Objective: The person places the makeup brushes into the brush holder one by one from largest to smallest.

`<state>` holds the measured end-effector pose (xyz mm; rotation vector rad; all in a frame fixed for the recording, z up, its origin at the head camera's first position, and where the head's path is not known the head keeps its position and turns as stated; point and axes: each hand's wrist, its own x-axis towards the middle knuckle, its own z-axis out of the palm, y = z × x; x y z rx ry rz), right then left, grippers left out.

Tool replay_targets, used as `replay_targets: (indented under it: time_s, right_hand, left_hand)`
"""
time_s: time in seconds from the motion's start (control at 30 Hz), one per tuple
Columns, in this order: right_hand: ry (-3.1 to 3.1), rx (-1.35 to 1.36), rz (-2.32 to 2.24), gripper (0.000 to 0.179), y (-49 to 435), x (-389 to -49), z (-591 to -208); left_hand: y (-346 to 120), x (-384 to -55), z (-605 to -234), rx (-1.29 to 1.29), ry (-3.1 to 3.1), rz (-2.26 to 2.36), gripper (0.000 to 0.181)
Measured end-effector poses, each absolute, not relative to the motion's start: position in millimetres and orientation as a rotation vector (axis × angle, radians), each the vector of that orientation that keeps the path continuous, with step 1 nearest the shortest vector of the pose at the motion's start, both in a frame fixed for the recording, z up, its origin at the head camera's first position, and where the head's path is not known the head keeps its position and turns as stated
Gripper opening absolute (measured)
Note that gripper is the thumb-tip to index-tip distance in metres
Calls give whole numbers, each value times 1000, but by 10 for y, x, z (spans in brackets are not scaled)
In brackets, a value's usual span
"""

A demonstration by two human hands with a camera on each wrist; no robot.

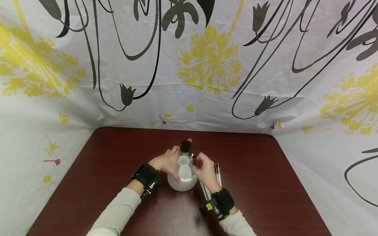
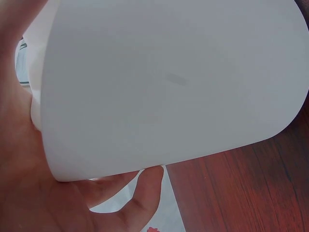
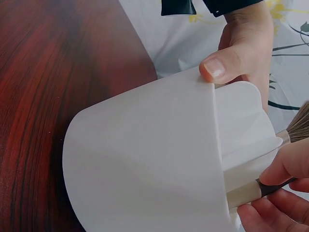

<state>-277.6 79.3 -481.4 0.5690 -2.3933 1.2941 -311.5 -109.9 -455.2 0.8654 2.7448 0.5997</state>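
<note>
A white brush holder [image 1: 181,186] with inner compartments stands upright on the table. My left hand [image 1: 166,162] grips its rim, the thumb on the near side and fingers on the far side. In the right wrist view, my right hand [image 3: 285,188] pinches a makeup brush by its dark part [image 3: 269,188]. That brush's cream handle [image 3: 244,195] reaches down inside the holder wall; fingers hide its tip. Behind it, a brush with fluffy brown bristles [image 3: 300,123] stands in the holder. Its dark round head [image 1: 185,146] rises at the back in the head view.
Several slim light-handled brushes [image 1: 218,175] lie on the table to the right, partly under my right hand and wrist. The dark red table [image 1: 124,147] ends at a patterned white cloth [image 1: 165,72] behind and at both sides.
</note>
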Motion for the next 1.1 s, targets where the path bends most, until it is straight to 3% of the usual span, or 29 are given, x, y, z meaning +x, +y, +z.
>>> replay_targets:
  time_s: [0.23, 0.7, 1.1]
  right_hand:
    - [-2388, 562, 1289, 26, 794, -2787, -4828]
    - [-2440, 477, 1364, 24, 795, -2779, -4841]
    - [-2400, 443, 1335, 22, 828, -2785, -4855]
  left_hand:
    - [-1089, -3127, -4567, 892, 2755, 576, 123]
    - [-1095, -3109, -4562, 906, 2766, 601, 132]
    - [-1108, -3110, -4551, 832, 2717, 692, 125]
